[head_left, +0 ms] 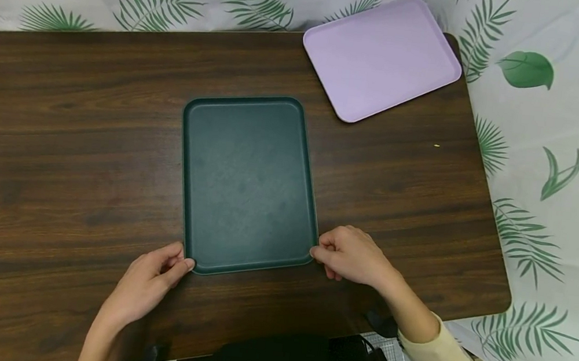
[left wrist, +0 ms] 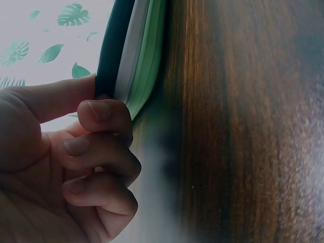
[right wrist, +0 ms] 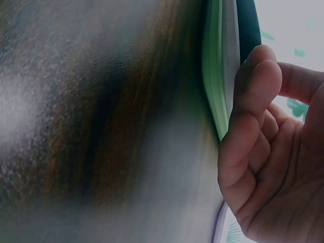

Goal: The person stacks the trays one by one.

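A dark green rectangular tray [head_left: 252, 183] lies in the middle of the wooden table, with nothing on it. At its near left corner my left hand [head_left: 143, 285] pinches the rim between thumb and index finger. My right hand [head_left: 352, 255] pinches the near right corner the same way, its other fingers curled beneath. Seen edge-on in the left wrist view, the dark green edge [left wrist: 110, 50] tops a stack, over a grey tray [left wrist: 130, 55] and light green edges [left wrist: 151, 55]. The right wrist view shows the same layers, light green [right wrist: 215, 76] nearest the tabletop.
A lilac tray [head_left: 384, 62] lies at an angle at the table's back right corner, partly over the edge. The table [head_left: 72, 154] meets a leaf-patterned white cloth [head_left: 547, 170] behind and at right. A tiny yellow speck [head_left: 436, 145] lies on the right side.
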`<state>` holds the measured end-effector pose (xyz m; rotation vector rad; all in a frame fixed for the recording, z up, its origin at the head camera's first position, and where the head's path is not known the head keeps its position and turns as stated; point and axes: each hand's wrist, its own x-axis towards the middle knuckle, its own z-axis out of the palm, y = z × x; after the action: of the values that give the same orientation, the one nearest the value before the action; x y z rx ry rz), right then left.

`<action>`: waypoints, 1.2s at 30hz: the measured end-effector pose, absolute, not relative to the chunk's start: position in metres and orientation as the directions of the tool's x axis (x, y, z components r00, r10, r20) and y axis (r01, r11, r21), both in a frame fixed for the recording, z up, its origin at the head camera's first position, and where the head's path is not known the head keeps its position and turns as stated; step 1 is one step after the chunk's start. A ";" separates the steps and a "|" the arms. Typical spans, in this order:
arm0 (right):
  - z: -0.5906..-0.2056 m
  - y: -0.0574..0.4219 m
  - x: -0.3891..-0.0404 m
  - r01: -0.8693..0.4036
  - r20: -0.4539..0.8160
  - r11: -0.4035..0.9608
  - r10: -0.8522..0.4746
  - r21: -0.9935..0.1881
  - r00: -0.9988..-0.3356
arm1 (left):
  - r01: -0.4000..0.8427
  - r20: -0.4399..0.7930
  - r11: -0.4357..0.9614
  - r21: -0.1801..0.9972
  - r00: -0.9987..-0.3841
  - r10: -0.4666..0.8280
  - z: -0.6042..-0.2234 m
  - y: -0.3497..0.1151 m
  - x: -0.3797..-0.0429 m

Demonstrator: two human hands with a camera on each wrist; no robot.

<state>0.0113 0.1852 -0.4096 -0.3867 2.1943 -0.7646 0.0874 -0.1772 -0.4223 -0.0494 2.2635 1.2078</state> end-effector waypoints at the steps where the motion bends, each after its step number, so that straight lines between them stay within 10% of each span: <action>1: -0.409 0.185 0.011 -0.029 -0.571 0.776 -0.487 -0.630 -0.661 | -0.292 -0.500 0.590 0.753 -0.837 0.224 -0.423 -0.177 0.087; 36: -0.414 0.188 0.011 -0.010 -0.600 0.792 -0.471 -0.611 -0.647 | -0.256 -0.490 0.621 0.741 -0.838 0.239 -0.423 -0.179 0.086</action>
<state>0.0111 0.1881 -0.4141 -0.3540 2.1786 -0.7371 0.0856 -0.1790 -0.4235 -0.0129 2.2859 1.1642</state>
